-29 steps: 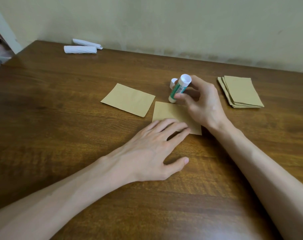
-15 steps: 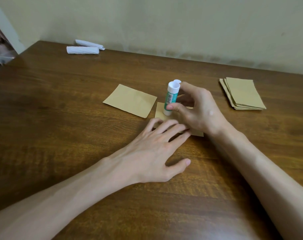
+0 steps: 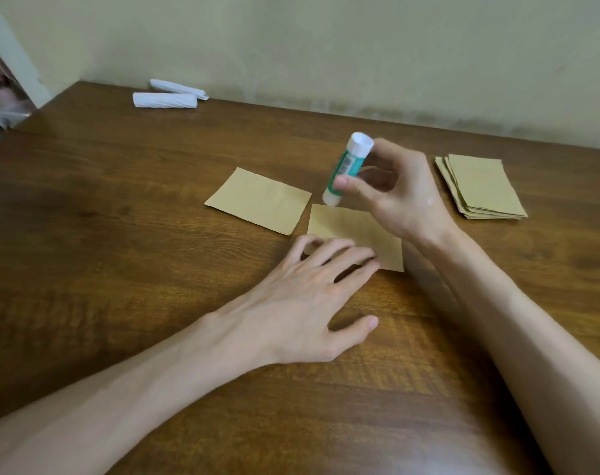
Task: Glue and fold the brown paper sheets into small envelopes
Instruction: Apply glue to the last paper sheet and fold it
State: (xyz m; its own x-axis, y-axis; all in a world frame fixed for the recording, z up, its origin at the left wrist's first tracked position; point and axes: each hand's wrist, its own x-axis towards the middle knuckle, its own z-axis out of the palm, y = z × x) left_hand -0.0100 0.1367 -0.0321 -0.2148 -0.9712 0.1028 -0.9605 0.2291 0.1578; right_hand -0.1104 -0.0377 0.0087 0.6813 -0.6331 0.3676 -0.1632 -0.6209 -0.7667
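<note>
A brown paper sheet (image 3: 350, 228) lies flat on the wooden table (image 3: 120, 234) in front of me. My left hand (image 3: 302, 303) rests its fingertips on the sheet's near left edge, fingers spread. My right hand (image 3: 401, 197) grips a green and white glue stick (image 3: 346, 168), tilted with its lower tip just above the sheet's far left corner. A second brown sheet (image 3: 259, 199) lies to the left. At the right sits a stack of brown sheets (image 3: 480, 186).
Two white paper rolls (image 3: 166, 99) lie at the far left near the wall. The table's left corner meets a doorway with blurred items (image 3: 0, 101). The pale wall runs along the table's far edge.
My right hand has shifted the glue stick from mid-sheet back toward the sheet's far left corner and tilted it. My left hand has stayed pressing the near edge.
</note>
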